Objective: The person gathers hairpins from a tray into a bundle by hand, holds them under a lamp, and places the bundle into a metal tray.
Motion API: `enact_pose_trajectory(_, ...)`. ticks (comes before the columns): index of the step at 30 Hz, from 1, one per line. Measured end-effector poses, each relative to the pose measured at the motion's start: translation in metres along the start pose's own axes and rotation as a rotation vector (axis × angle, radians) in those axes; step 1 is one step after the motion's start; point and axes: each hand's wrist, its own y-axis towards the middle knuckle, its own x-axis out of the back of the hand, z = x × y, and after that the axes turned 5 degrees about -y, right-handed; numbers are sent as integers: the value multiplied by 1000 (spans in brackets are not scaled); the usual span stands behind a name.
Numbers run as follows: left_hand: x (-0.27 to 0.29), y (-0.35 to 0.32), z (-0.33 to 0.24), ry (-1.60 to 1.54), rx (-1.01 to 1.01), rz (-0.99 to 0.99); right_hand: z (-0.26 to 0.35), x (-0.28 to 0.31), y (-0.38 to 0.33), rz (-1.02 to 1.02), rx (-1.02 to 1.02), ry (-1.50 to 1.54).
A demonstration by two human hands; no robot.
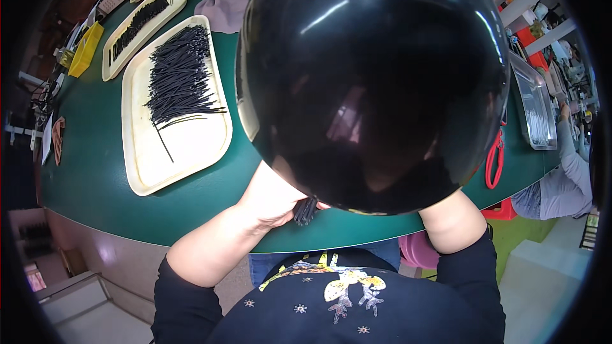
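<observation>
A large glossy black rounded thing, like a lamp shade, fills the middle of the head view and hides much of what lies under it. Below its lower left edge, my left hand is closed round a bundle of thin black tubes, whose ends stick out toward me. My right forearm runs up beneath the shade's lower right edge; the right hand and its fingers are covered. To the left of my left hand, a cream tray holds a thick heap of similar black tubes, a few lying loose.
Farther left on the green table stand a second cream tray of black pieces and a yellow bin. A greyish cloth lies behind. At right are red-handled scissors, a metal tray and another person's sleeve.
</observation>
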Motion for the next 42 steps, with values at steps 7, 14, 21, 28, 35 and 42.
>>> enact_pose_trajectory(7, 0, -2, -7, 50, 180, -60, -4, -3, -2, -59, 41, -129)
enact_pose_trajectory(14, 4, 0, -3, 23, 61, 17, 6, -6, 3, -157, -55, 512)
enact_pose_trajectory(21, 6, 2, -4, 31, 21, 68, 9, 2, 7, -38, -48, 185)
enact_pose_trajectory(28, 7, 4, -5, 41, -9, 97, 14, 7, 11, 252, -22, -131)
enact_pose_trajectory(35, 5, 3, -5, 40, -37, 82, 20, -9, 11, -209, -15, 259)
enact_pose_trajectory(42, 5, 3, -5, 43, -72, 53, 11, 1, 13, -214, 55, 168)
